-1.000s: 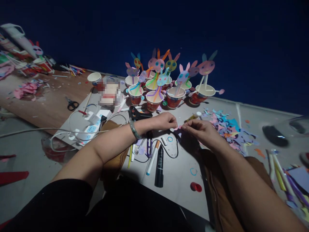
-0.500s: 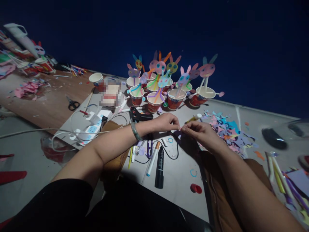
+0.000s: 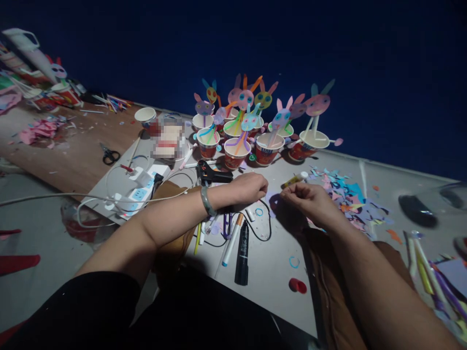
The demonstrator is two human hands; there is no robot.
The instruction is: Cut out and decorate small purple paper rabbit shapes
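My left hand (image 3: 253, 188), a bangle on its wrist, is closed above the table, its fingers curled down; whatever they hold is hidden. A little to its right, my right hand (image 3: 302, 197) is closed with thumb and fingertips pinched together. Anything between them is too small to make out. A yellow tube with a white cap (image 3: 295, 180) lies just behind the right hand. Behind the left forearm rests a black glue gun (image 3: 215, 173). Below the hands are a black marker (image 3: 242, 257), a white pen (image 3: 232, 240) and a red cap (image 3: 297, 286).
Several paper cups (image 3: 269, 149) with paper rabbit figures stand at the back. Paper scraps (image 3: 346, 192) are heaped on the right. A power strip (image 3: 140, 194) with cables and scissors (image 3: 110, 154) are on the left. A cable (image 3: 73, 196) crosses towards my left arm.
My hands have moved slightly apart; the fingertips were nearly meeting over a tiny pink piece. The left fingers have curled in more. The view has shifted slightly.
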